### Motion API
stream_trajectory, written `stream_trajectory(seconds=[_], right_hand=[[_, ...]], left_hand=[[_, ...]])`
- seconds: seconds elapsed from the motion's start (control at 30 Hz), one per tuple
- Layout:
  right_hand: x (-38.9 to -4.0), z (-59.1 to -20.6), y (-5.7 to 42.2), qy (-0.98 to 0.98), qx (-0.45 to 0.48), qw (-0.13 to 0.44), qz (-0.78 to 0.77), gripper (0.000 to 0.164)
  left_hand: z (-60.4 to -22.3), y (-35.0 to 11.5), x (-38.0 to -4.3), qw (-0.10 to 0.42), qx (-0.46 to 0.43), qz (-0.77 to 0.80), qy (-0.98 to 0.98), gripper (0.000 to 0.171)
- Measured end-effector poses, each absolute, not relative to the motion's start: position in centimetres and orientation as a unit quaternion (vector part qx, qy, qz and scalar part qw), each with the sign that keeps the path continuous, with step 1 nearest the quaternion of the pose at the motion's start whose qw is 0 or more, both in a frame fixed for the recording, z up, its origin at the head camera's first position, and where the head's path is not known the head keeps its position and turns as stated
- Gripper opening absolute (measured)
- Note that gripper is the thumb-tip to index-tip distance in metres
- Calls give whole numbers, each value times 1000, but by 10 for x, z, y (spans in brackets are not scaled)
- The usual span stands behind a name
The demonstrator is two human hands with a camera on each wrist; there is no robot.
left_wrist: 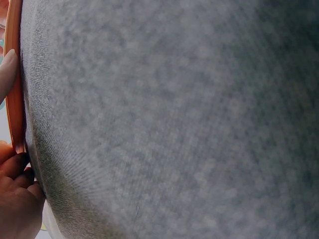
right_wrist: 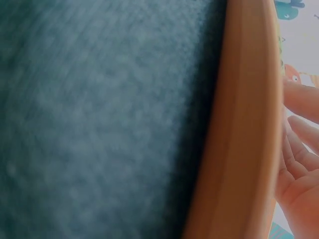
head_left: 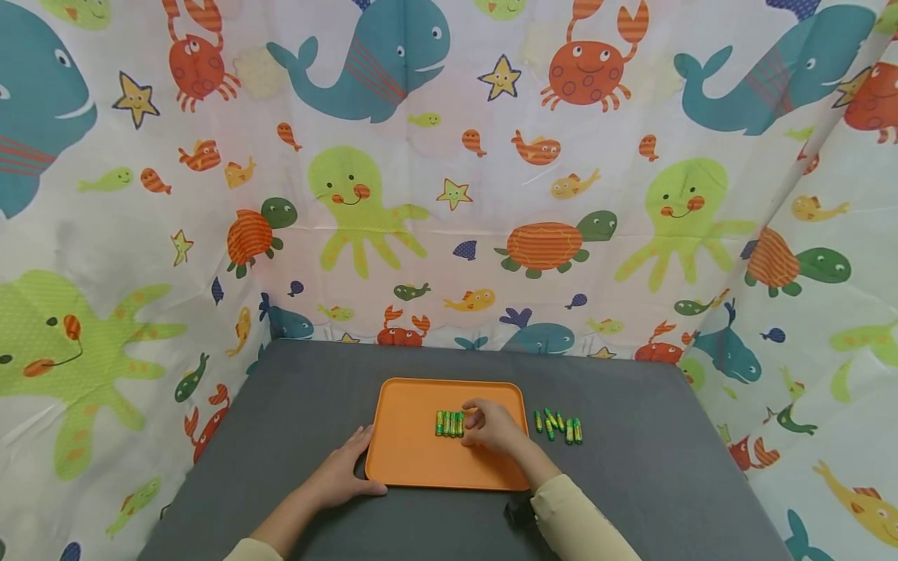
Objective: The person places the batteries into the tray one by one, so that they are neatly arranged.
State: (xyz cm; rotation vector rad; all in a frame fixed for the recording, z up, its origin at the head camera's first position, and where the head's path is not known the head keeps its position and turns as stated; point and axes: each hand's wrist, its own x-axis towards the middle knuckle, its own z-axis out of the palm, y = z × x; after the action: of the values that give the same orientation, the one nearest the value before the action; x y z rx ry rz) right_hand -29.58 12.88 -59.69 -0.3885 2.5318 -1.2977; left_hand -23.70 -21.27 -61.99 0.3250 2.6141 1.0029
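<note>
An orange tray [head_left: 410, 460] lies on the grey table. My left hand [head_left: 342, 467] grips its near left corner, thumb along the front rim and fingers at the left side. In the left wrist view, the thumb [left_wrist: 7, 74] and curled fingers meet the tray edge [left_wrist: 16, 104]. A row of several green-and-yellow batteries [head_left: 447, 423] stands side by side on the tray. At the row's right end, my right hand [head_left: 494, 428] pinches a battery [head_left: 461, 424], partly hidden by the fingers. The right wrist view shows the right hand [right_wrist: 304, 184] beyond the tray rim [right_wrist: 244, 124], its fingertips partly hidden.
Several more batteries [head_left: 559, 421] lie loosely grouped on the grey table [head_left: 631, 467], just right of the tray. A curtain [head_left: 456, 78] printed with sea animals hangs behind the table and at both sides. A small black object [head_left: 519, 510] sits by the right sleeve.
</note>
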Motion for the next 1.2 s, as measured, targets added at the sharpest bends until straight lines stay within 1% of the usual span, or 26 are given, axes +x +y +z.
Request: stream_trajectory(seconds=[0.33,0.5,0.87,1.2], right_hand=[[-295,-594,137,878,-128,124,-444,67],[-294,-587,144,885,-127,113,-433,65],[-286,-565,162,892,-131,63,-428,63],[-280,-545,183,901,-94,6,-422,58]], left_hand=[[-620,-212,-238,160,116,352,915,120],[-621,-212,-238,160,117,352,915,121],[-620,-214,-236,165,112,358,912,122],[-619,-213,-237,165,112,359,912,122]])
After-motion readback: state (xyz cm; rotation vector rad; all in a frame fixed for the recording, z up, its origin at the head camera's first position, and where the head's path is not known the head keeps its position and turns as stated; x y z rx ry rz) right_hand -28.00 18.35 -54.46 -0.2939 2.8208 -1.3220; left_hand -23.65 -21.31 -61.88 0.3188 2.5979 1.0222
